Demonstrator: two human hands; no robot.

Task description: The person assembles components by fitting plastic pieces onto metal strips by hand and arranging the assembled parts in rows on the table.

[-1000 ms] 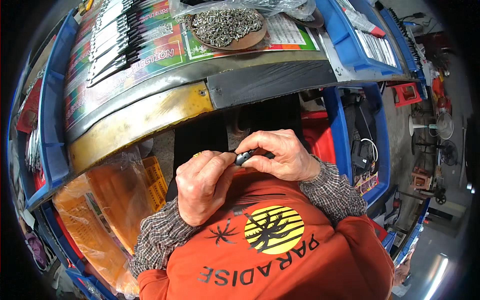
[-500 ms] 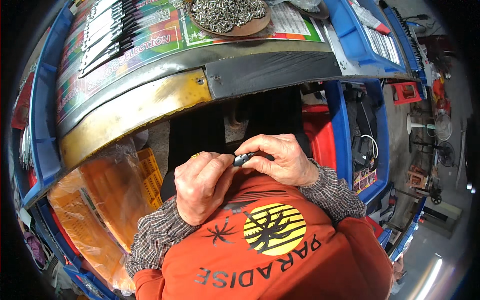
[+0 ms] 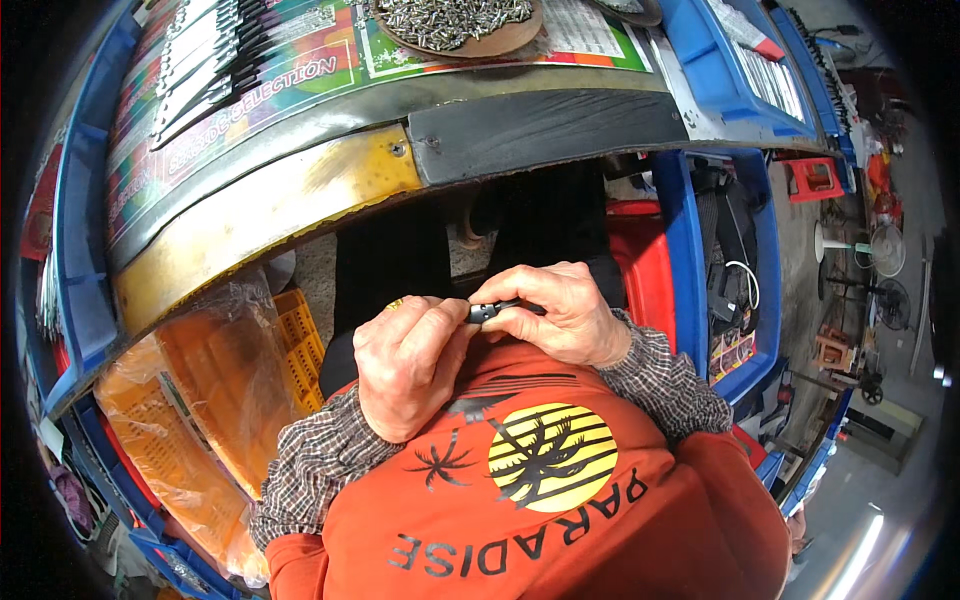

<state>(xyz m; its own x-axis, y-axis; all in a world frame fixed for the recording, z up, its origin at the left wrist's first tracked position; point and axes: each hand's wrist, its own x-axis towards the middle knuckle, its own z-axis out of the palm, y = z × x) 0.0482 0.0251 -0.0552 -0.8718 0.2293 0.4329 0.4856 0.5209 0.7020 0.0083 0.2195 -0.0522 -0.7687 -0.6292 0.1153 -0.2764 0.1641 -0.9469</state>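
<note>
Both hands meet above my lap, just in front of the red printed top. Between them is a small black piece with pale round spots (image 3: pixel 481 313), and its full shape is hidden by the fingers. My left hand (image 3: pixel 408 365) is closed with its fingertips pinching the left end. From the other side, my right hand (image 3: pixel 565 315) pinches the dark right end between thumb and forefinger. On the bench beyond lies a row of flat pale blades with black ends (image 3: pixel 205 65). A brown round dish (image 3: pixel 505 45) there holds many small silver metal pins (image 3: pixel 440 20).
The bench edge (image 3: pixel 545 130) curves across in front of me. Blue bins (image 3: pixel 90 200) stand at the left, with another blue bin (image 3: pixel 690 250) right of my knees. Orange plastic-wrapped goods (image 3: pixel 220 370) lie low on the left. A red stool (image 3: pixel 812 180) stands farther right.
The black piece has turned slightly and lies more level between my fingertips. Both hands keep their pinch and have shifted only a little. The view has tilted slightly.
</note>
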